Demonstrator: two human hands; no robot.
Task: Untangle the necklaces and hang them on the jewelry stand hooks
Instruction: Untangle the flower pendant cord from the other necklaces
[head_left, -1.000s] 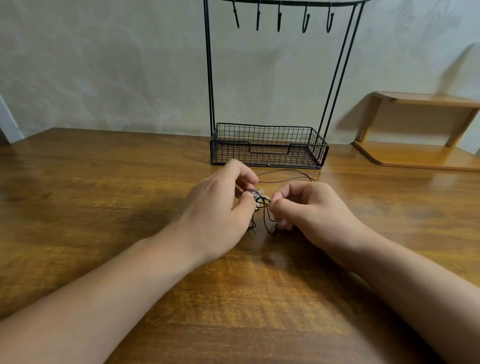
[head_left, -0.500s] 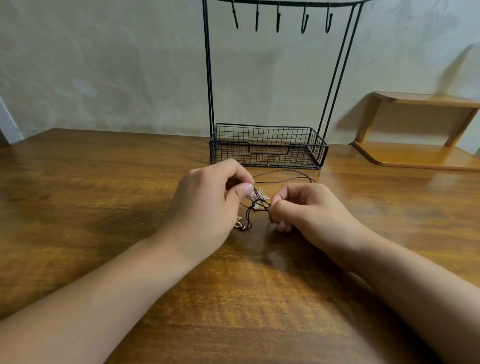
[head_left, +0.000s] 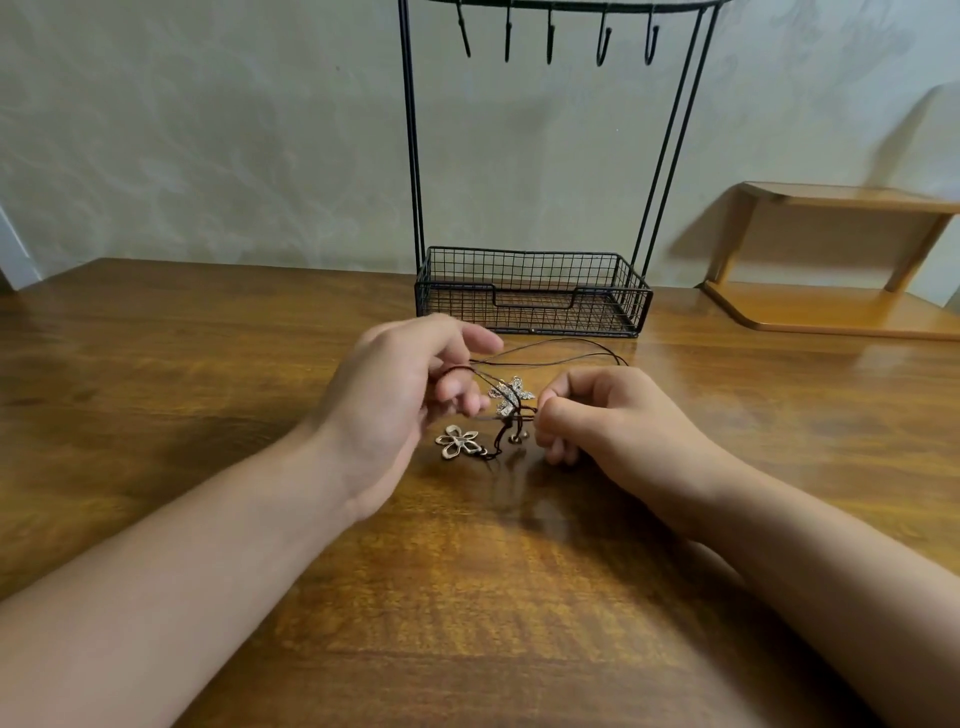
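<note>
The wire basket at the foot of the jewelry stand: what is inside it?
Through the mesh of the wire basket, only its own grid floor and the wooden table beneath show; no jewelry is visible inside. The necklaces lie in front of it, between both hands.

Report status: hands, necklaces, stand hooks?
Left hand holds cord loop, right hand pinches knot. Necklaces tangled on table; flower pendant lying flat. Stand hooks bare, nothing blocking.

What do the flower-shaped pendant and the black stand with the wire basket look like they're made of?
Flower-shaped pendant: probably metal, pale gold-silver finish; its open petal outlines glint. Black stand: likely matte black coated steel wire, judging by its thin rods, hooks and grid basket.
</note>
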